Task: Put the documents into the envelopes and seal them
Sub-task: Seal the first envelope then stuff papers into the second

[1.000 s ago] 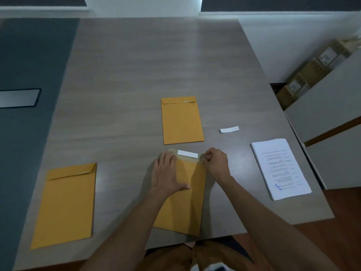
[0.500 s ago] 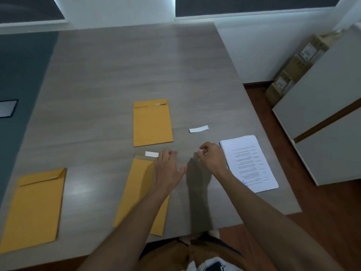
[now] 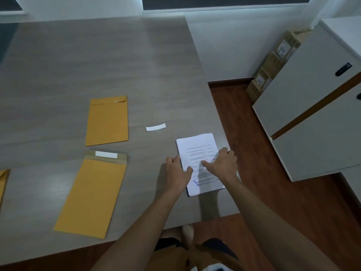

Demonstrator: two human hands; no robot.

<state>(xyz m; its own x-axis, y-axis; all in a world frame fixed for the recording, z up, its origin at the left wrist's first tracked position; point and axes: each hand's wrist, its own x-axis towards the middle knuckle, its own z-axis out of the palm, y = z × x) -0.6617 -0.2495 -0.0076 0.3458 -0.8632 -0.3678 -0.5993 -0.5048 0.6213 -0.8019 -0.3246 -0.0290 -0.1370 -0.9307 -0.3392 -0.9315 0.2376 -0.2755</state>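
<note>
Both hands on the stack of printed documents at the right edge of the surface. Left hand sits at the stack's left edge, fingers loosely curved, thumb on the top sheet, likely steadying the stack or starting to lift a sheet; whether it actually pinches paper can't be told. Right hand lies over the right half, fingers spread fairly flat, thumb pressing toward the middle, probably to fan off or hold down sheets; no clear grasp.

Open envelope lies well to the left, flap up with a white adhesive strip exposed, apparently ready for filling. Closed envelope just beyond it, flap folded down. Loose white strip between that one and the stack, probably a peeled backing. Third envelope cut off at the left border. Cabinet and cardboard boxes off right.
</note>
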